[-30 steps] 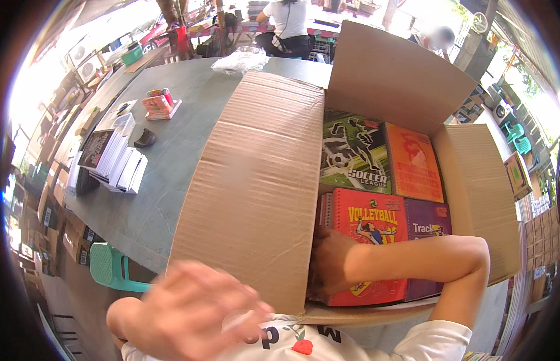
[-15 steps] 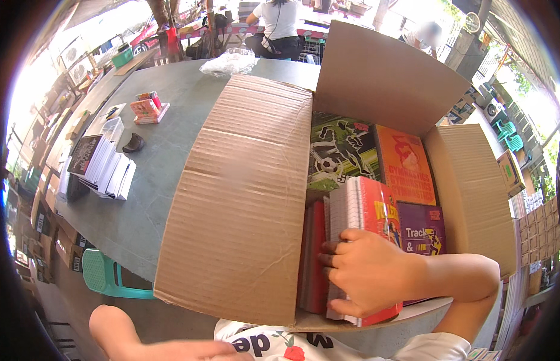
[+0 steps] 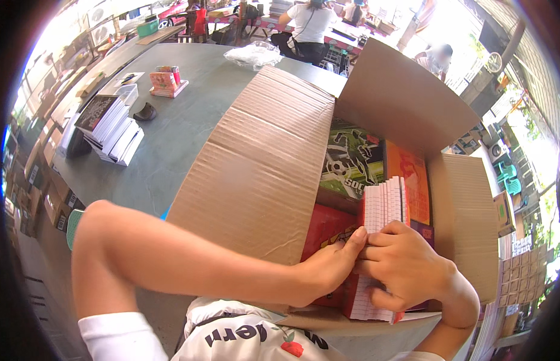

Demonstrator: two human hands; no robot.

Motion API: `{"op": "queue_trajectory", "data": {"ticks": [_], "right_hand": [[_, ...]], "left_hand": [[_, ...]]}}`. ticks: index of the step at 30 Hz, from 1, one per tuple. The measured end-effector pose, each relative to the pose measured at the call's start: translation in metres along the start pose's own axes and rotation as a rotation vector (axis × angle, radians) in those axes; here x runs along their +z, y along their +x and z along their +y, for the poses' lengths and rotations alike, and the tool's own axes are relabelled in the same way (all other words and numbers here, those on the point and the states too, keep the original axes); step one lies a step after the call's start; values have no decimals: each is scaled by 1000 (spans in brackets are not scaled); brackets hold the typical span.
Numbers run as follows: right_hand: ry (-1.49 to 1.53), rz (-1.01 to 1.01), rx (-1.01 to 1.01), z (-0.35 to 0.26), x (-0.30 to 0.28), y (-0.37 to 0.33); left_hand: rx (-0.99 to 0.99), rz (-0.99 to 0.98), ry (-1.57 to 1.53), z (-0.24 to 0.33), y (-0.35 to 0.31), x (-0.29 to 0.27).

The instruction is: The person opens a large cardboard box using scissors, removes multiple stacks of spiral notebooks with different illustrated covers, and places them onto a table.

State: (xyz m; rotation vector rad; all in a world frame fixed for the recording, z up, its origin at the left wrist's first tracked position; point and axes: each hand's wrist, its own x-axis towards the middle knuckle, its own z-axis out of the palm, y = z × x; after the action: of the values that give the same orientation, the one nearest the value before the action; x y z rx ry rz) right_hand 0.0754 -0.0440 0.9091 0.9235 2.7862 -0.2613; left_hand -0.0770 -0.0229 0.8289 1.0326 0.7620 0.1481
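An open cardboard box [image 3: 250,162] stands in front of me with sports-themed notebooks inside. A stack of red-covered notebooks [image 3: 385,201] is on edge in its near part, white page edges upward. My left hand [image 3: 328,271] presses the stack's left side, thumb up by the page edges and its other fingers mostly hidden. From the right, my right hand [image 3: 406,265] grips the stack with curled fingers over the page edges. Beneath my left hand lies a red notebook [image 3: 328,225]. Farther back are a green soccer notebook [image 3: 352,159] and an orange one [image 3: 407,174]; only a purple sliver shows beside the stack.
The box's flaps are folded outward, the far one upright. On the grey table [image 3: 190,120] to the left stand a pile of books [image 3: 111,129], a small card stand [image 3: 167,82] and a crumpled plastic bag [image 3: 254,55]. Other people are at tables farther back.
My left arm has come across the box flap, and its hand has joined the right at the stack. The stack now leans with its page edges upward, uncovering the red notebook at its left.
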Motion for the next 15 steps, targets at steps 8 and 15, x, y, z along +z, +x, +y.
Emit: {"op": "queue_trajectory", "data": {"ticks": [8,15], "right_hand": [[556,927,102,-17,1,-44],[264,652,725,-47,52,-69]], "left_hand": [[-84,-115,-464,2,7,9],[-63,11,-63,-8,23,10]]}}
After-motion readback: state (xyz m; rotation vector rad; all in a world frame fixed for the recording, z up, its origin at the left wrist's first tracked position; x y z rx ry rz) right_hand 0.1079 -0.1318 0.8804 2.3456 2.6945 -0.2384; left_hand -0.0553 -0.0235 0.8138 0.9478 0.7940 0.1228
